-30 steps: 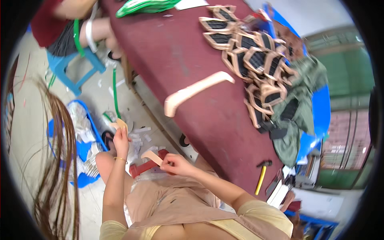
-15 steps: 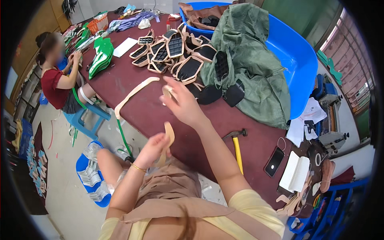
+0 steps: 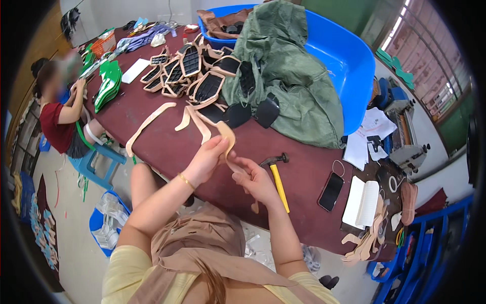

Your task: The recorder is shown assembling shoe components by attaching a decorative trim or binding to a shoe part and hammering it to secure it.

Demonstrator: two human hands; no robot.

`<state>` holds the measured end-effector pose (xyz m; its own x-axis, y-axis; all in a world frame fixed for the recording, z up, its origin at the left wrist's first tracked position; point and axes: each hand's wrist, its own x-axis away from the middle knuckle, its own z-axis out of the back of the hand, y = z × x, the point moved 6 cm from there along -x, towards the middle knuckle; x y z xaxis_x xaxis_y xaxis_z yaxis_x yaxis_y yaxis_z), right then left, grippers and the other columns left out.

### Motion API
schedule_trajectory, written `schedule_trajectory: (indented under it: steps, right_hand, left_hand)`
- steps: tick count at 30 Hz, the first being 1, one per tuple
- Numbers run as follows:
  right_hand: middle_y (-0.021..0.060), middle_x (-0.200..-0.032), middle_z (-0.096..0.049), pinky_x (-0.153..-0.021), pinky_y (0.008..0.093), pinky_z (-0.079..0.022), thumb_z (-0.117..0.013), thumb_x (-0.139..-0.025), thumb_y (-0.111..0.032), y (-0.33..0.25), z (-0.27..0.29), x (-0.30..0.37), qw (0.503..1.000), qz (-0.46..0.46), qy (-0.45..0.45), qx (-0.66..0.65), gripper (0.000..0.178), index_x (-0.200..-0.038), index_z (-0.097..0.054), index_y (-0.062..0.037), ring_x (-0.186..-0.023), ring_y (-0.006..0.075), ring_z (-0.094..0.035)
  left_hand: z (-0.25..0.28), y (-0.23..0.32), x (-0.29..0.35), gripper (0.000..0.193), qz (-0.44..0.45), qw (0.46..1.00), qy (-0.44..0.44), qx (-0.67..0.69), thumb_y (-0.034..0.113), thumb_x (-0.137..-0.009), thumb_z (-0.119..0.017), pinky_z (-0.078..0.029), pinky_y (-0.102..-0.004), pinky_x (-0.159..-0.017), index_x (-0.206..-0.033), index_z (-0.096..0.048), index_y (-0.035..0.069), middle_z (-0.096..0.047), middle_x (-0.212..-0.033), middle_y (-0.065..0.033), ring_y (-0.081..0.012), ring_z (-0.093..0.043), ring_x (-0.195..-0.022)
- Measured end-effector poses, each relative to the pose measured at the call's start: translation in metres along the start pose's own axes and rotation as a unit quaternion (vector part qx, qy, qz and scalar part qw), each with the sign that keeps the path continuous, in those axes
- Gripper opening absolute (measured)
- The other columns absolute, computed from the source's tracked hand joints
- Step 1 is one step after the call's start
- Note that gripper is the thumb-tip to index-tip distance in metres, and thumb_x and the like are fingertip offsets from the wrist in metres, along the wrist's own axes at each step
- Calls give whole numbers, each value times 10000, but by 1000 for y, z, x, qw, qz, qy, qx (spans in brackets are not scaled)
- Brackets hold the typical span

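My left hand (image 3: 208, 159) is closed on a tan, curved leather-like strip (image 3: 226, 135), whose wide end rises above the fingers. Just to the right, my right hand (image 3: 255, 180) pinches the same strip lower down; its narrow end (image 3: 254, 206) hangs below the fingers. Both hands are over the near part of the dark red table (image 3: 167, 147). Beyond them lie more tan strips (image 3: 195, 121), and a long tan strip (image 3: 148, 125) rests further left. A pile of black moulded pads with tan edging (image 3: 190, 63) lies behind these.
A yellow-handled hammer (image 3: 278, 185), a phone (image 3: 331, 191) and an open notebook (image 3: 360, 202) lie on the right. A blue tub (image 3: 349, 71) draped with green cloth (image 3: 283, 76) stands at the back. At the left, a person (image 3: 55, 121) sits near green pieces (image 3: 108, 86).
My right hand has come back from near the pile to my left hand and now grips the strip too. Tan strips show where it was. The view has turned slightly right.
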<state>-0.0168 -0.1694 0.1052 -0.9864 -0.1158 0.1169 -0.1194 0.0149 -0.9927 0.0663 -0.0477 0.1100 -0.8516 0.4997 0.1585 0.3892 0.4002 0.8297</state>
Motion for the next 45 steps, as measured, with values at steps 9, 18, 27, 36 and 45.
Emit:
schedule_trajectory:
  steps: [9, 18, 27, 36, 45]
  right_hand:
    - [154, -1161, -568, -899, 320, -438, -610, -863, -184, -43, 101, -113, 952, 168, 182, 182, 427, -1240, -502, -14, -1051, 229, -559]
    - [142, -1123, -585, -870, 301, -437, -659, -843, -361, -39, 172, -326, 958, 106, 267, -7, 613, -1264, -448, 31, -1028, 190, -551]
    - [40, -886, -618, -456, 253, -451, -696, -727, -313, -31, 212, -308, 975, -6, 205, 82, 563, -1175, -522, -20, -663, 110, -590]
    - [13, -855, -622, -521, 249, -471, -730, -711, -226, -128, 210, -211, 967, -12, 235, 93, 561, -1175, -450, -80, -703, 96, -598]
    - [61, -887, -647, -621, 253, -514, -663, -818, -137, -222, 189, -94, 940, 140, 270, 156, 382, -1153, -525, -16, -734, 122, -626]
  left_hand:
    - [-43, 73, -206, 908, -298, 796, 180, -495, 527, -726, -686, -337, -431, -1008, -1310, -327, -70, -406, -1277, -279, -426, -400, -1193]
    - [4, 79, -284, 810, -167, 906, 91, -379, 72, -670, -662, -479, -316, -760, -1391, -297, 20, -544, -1093, -165, -233, -579, -900]
    - [46, 70, -276, 636, -142, 942, 31, -303, -9, -675, -616, -462, -312, -813, -1285, -448, 58, -580, -1072, -149, -221, -575, -974]
    - [23, 63, -281, 663, -115, 953, 68, -271, -46, -625, -708, -459, -336, -867, -1230, -481, 99, -589, -1114, -168, -269, -580, -1025]
    - [17, 71, -281, 698, -226, 882, 104, -400, 40, -624, -738, -455, -370, -897, -1260, -454, 93, -598, -1122, -214, -336, -579, -1060]
